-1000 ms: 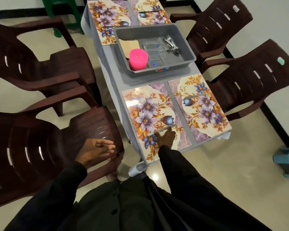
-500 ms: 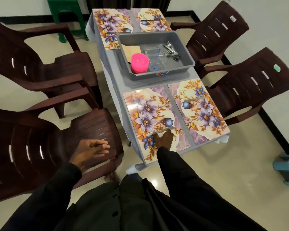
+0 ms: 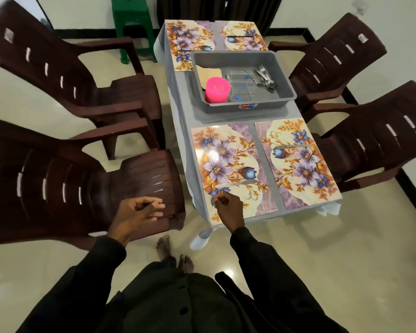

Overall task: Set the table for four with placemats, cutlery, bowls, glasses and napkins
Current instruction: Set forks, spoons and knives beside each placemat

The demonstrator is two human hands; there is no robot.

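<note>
At frame centre, four glossy floral placemats [image 3: 228, 169] are laid on the grey table [image 3: 185, 131]. A flat knife [image 3: 235, 183] is placed on three; the upper-left mat appears bare. Forks, clear glasses and pink bowls [image 3: 217, 89] remain in the grey plastic tub [image 3: 283, 75]. The right hand [image 3: 228, 209] is loosely curled, empty, just below the near knife; the left hand [image 3: 136, 212] is relaxed, holding nothing.

- A small red, white and blue brand sticker [image 3: 247, 106] is showing on the front wall of the grey tub [image 3: 283, 75]; its lettering is too blurred to read.
</note>
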